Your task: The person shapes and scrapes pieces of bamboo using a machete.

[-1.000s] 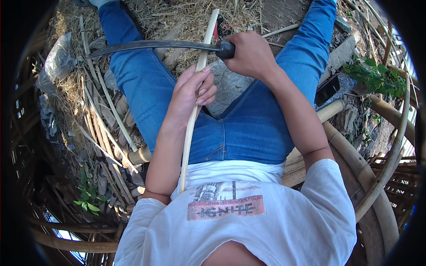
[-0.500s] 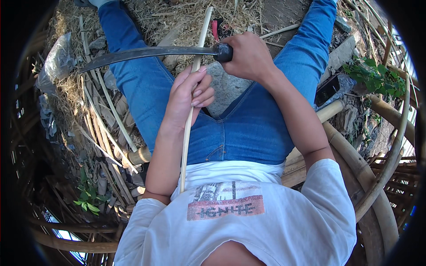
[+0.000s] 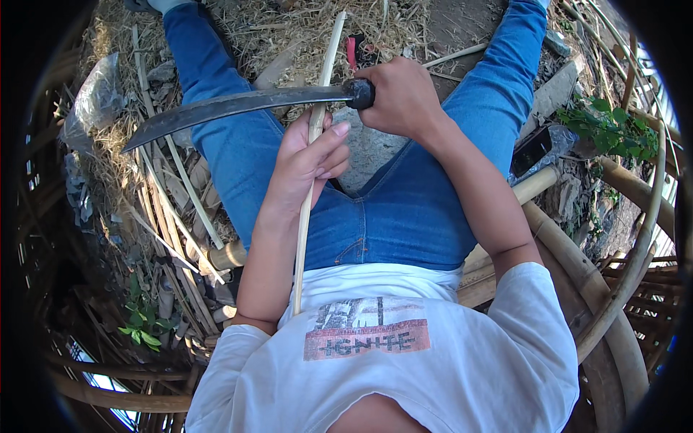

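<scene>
— Where do we have the bamboo strip?
— Our left hand is closed round it over our lap; its long axis runs away from us.
— And beyond?
— Our right hand grips the curved knife, blade lying crosswise against the strip.

Dirt ground under dry straw, bamboo strips, plastic bag.
</scene>
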`<state>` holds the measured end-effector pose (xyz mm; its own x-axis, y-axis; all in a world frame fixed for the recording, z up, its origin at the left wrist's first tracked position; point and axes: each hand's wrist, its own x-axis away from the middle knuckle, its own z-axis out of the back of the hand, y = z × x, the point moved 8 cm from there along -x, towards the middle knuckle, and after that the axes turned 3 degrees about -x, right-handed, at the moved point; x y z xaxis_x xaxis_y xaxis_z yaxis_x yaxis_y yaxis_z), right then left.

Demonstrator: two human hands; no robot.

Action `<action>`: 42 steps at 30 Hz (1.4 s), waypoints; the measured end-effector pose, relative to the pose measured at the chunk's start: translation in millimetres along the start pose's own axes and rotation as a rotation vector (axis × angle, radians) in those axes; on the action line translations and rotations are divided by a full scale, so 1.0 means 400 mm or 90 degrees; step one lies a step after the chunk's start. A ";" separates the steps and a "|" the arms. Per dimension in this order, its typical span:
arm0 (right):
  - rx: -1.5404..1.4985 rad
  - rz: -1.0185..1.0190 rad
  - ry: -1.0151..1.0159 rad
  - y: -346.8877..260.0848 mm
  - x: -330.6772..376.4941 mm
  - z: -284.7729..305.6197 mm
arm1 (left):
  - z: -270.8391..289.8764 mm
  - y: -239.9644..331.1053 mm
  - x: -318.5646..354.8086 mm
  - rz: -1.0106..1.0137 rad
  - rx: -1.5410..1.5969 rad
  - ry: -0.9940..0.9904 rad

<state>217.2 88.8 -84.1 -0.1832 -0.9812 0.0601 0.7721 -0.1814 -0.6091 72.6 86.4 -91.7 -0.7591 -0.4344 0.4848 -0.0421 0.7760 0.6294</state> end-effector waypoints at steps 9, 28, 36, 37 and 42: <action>-0.009 -0.109 0.126 0.105 -0.003 0.039 | -0.021 -0.003 0.001 0.004 0.008 -0.047; 0.018 -0.100 0.056 0.056 -0.010 0.029 | -0.014 -0.001 -0.007 0.020 0.081 -0.027; 0.032 -0.142 0.101 0.170 -0.023 0.038 | -0.020 -0.017 0.006 0.031 0.065 -0.042; 0.008 -0.138 0.101 0.165 -0.016 0.035 | -0.024 -0.018 0.009 0.031 0.066 -0.059; -0.055 -0.056 0.078 0.083 -0.008 0.016 | -0.022 -0.007 -0.002 0.029 0.058 -0.038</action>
<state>247.3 85.3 -99.2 -0.3249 -0.9455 0.0226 0.6959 -0.2552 -0.6713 79.1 80.3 -88.5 -0.7988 -0.3714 0.4733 -0.0630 0.8341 0.5480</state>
